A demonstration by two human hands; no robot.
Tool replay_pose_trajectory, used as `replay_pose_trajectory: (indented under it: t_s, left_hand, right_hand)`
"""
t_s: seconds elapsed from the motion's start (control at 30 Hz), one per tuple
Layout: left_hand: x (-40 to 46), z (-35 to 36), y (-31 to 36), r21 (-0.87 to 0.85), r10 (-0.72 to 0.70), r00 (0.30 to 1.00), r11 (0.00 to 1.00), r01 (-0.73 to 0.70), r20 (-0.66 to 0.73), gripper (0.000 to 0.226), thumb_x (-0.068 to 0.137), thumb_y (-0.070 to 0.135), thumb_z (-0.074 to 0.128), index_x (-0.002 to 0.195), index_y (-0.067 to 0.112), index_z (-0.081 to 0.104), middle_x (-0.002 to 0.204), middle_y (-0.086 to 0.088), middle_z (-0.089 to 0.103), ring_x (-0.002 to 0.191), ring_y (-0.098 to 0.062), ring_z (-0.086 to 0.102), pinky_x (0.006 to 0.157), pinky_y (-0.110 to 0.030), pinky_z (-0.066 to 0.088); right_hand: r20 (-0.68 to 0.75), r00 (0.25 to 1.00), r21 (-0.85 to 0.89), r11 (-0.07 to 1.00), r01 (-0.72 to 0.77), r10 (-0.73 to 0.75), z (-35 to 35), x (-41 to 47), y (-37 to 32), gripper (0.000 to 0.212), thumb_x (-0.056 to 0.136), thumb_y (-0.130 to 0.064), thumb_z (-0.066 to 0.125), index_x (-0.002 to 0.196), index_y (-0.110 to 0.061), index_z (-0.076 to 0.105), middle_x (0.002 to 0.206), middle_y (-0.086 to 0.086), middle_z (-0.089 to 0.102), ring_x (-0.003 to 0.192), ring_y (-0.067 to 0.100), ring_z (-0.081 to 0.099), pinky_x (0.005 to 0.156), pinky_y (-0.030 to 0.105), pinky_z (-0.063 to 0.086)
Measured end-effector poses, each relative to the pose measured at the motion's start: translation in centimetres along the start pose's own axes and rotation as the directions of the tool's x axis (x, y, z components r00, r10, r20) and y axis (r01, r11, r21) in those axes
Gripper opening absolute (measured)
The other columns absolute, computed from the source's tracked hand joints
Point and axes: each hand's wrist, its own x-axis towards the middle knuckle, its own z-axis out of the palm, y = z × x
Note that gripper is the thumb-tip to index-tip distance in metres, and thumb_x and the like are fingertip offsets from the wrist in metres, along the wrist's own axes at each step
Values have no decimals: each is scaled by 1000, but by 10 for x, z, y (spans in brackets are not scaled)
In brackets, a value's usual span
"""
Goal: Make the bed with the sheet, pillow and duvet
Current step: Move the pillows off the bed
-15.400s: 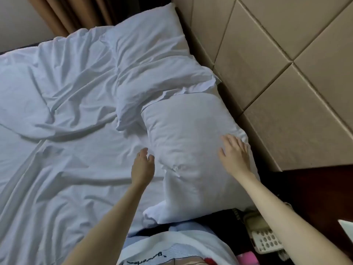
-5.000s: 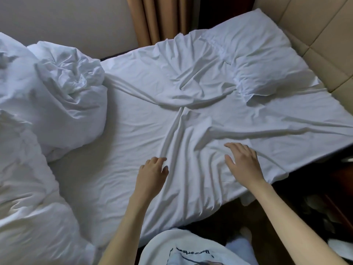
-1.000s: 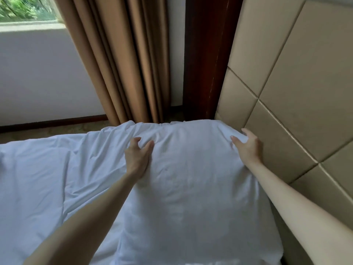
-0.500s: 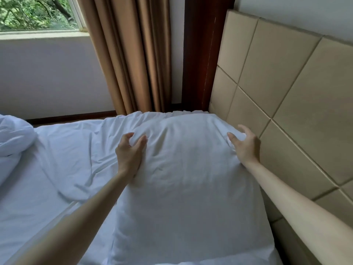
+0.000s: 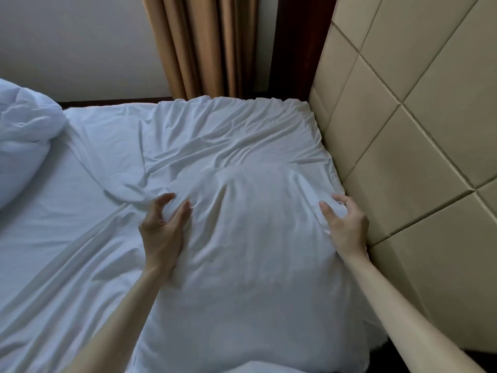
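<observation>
Head view, near to far. Both forearms enter from the lower edge, cut off by the frame below the elbow. Between them lies the white pillow (image 5: 258,254); its near end runs out of view at the bottom, so its full length cannot be judged. Its long axis runs away from the viewer, parallel to the padded headboard (image 5: 419,157) just right of the right hand (image 5: 347,227). The pillowcase is plain white, softly creased, blurred across its far end. The left hand (image 5: 162,230) grips the pillow's left far corner, fingers curled with thumb and forefingers bunching the cloth. The right hand grips the right far corner in the same way, fingers curled over a fold of fabric, its back close to the headboard; whether it touches the panel cannot be told. Left of the left hand and beyond both hands spreads the white sheet (image 5: 80,238), wrinkled in long folds and rucked up toward the far corner of the bed. Far to the left of the left hand, the white duvet (image 5: 24,141) lies heaped, cut off by the frame edge. Beyond the bed hang tan curtains (image 5: 199,44) against a pale wall.
</observation>
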Motion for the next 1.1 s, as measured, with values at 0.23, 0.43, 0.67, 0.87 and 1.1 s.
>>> replay_pose_trajectory:
  t_s: [0.23, 0.43, 0.67, 0.87, 1.1]
  left_hand:
    - [-55, -39, -1, 65, -22, 992, 997, 30, -128, 26, 84, 17, 72, 108, 12, 64, 106, 4, 63, 91, 13, 54, 81, -1, 35]
    - [-82, -73, -3, 115, 27, 990, 993, -11, -139, 42, 78, 40, 66, 110, 13, 63, 99, 10, 60, 80, 21, 52, 74, -1, 35]
    - [-79, -143, -32, 55, 8, 995, 998, -2, -100, 40, 75, 46, 65, 106, 21, 62, 86, 33, 60, 74, 15, 53, 70, -5, 36]
    - [-68, -245, -68, 39, 68, 997, 997, -67, -25, 31, 82, 22, 75, 109, 13, 63, 92, 17, 62, 79, 19, 53, 72, 0, 35]
    - [-66, -354, -96, 59, 55, 998, 997, -53, -31, 29, 83, 22, 73, 109, 13, 64, 101, 7, 63, 90, 15, 54, 80, -6, 39]
  right_hand:
    - [36, 999, 42, 999, -27, 25, -13, -39, -9, 31, 85, -27, 70, 110, -11, 64, 107, -7, 62, 107, 6, 54, 92, 19, 37]
    - [64, 997, 97, 994, -56, 49, -15, -74, -18, 31, 84, -28, 71, 113, -18, 63, 112, -9, 63, 110, 1, 55, 97, 14, 36]
    - [33, 999, 62, 998, -23, 21, 13, -139, -53, 34, 83, -29, 71, 113, -14, 64, 111, -10, 63, 108, -3, 54, 93, 7, 35]
    - [-35, 998, 57, 997, -51, 53, 61, -250, -89, 32, 84, -29, 70, 111, -13, 65, 108, -8, 65, 105, 4, 57, 96, 20, 42]
    - [-22, 999, 50, 998, -38, 39, 104, -327, -139, 33, 85, -28, 70, 113, -10, 65, 109, -5, 64, 108, 6, 55, 94, 20, 39]
